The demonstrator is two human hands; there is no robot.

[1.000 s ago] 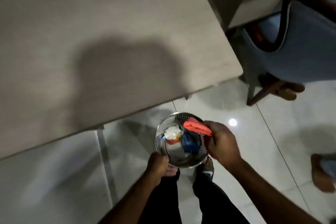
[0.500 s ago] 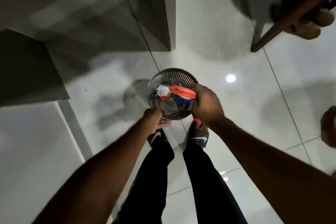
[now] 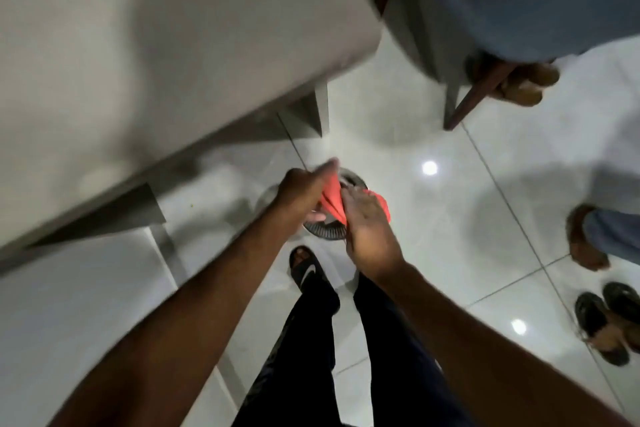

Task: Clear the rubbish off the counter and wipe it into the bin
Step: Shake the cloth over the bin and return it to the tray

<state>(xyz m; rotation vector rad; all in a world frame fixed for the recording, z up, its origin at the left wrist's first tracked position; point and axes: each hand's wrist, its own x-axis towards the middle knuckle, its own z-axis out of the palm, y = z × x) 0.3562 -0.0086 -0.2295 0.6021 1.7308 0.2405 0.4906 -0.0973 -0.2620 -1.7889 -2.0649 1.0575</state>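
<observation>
Red cloth (image 3: 333, 202) pinched between left hand (image 3: 300, 193) and right hand (image 3: 366, 222) grips, over bin (image 3: 325, 229).

A crumpled red cloth (image 3: 334, 199) is bunched over the round metal mesh bin (image 3: 325, 230) standing on the floor.

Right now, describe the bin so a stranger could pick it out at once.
Start at the pale counter and drop to the glossy tiled floor beyond its near edge. There, just ahead of the person's sandal, stands the bin, mostly hidden under both hands and an orange cloth. It is the only round, perforated metal thing on the floor.
</observation>
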